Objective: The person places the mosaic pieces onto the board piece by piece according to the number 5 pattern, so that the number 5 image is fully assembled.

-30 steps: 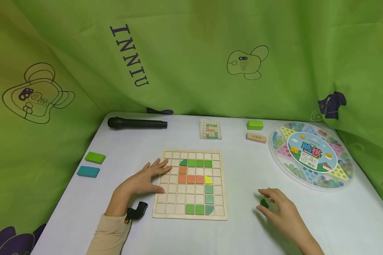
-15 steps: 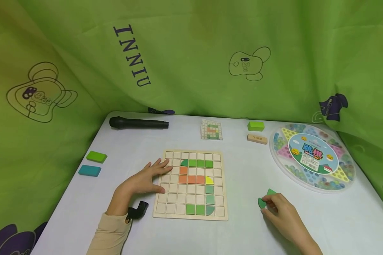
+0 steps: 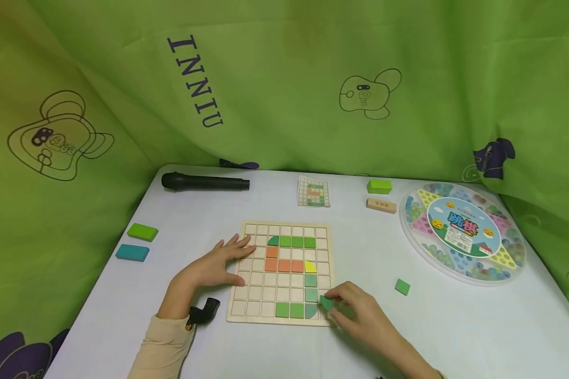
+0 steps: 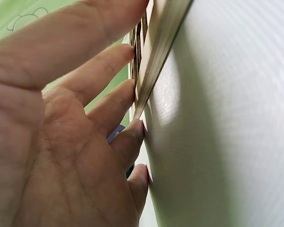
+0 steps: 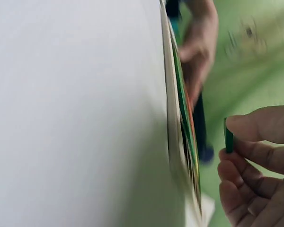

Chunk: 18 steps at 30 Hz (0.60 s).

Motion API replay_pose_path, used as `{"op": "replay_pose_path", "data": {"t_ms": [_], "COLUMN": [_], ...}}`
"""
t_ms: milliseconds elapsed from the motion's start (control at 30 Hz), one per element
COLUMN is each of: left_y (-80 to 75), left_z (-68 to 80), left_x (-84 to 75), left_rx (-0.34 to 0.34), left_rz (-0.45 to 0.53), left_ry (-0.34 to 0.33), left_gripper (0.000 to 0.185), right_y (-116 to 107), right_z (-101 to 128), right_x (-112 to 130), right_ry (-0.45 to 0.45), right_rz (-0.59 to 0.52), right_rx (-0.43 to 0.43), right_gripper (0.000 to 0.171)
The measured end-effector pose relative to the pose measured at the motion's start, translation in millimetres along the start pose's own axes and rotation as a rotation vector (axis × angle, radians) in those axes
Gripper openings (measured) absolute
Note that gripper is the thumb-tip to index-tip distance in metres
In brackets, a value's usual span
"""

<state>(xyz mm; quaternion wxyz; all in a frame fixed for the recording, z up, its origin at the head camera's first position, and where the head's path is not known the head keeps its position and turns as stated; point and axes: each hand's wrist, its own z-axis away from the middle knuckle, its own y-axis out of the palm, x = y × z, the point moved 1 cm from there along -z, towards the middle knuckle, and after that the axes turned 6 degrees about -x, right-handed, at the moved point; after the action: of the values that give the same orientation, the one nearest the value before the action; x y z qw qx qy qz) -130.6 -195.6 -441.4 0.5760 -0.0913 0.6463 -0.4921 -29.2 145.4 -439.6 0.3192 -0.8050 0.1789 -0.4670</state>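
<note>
Between right-hand fingertips point(image 3: 337, 301), green tile point(image 3: 326, 302).

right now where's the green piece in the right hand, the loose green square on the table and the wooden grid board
green piece point(image 3: 326, 302), head view, on its top face ahead of the fingertips
loose green square point(image 3: 402, 287), head view, middle of its top face
wooden grid board point(image 3: 258, 288), head view, bare cells of its lower left part

Head view high, frontal; wrist views close, sharing board point(image 3: 282, 273) edge.
</note>
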Motion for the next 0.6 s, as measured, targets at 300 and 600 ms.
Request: {"op": "replay_pose_path", "data": {"t_ms": [300,600], "left_y": [-1.3,-1.3], "left_z": [0.8,0.7], "left_x": [0.1,0.7], "left_rx": [-0.009,-0.011], "left_rz": [0.001,0.001], "left_ry": [0.015,0.022], "left_gripper": [0.083,0.082], "right_y": [54,77], "right_z": [-36,-51], "right_x": [39,47], "right_ry": [-0.034,-0.045], "right_rz": [0.035,0.108], "right_rx": [0.218,0.277], "right_gripper": [0.022,0.02]}}
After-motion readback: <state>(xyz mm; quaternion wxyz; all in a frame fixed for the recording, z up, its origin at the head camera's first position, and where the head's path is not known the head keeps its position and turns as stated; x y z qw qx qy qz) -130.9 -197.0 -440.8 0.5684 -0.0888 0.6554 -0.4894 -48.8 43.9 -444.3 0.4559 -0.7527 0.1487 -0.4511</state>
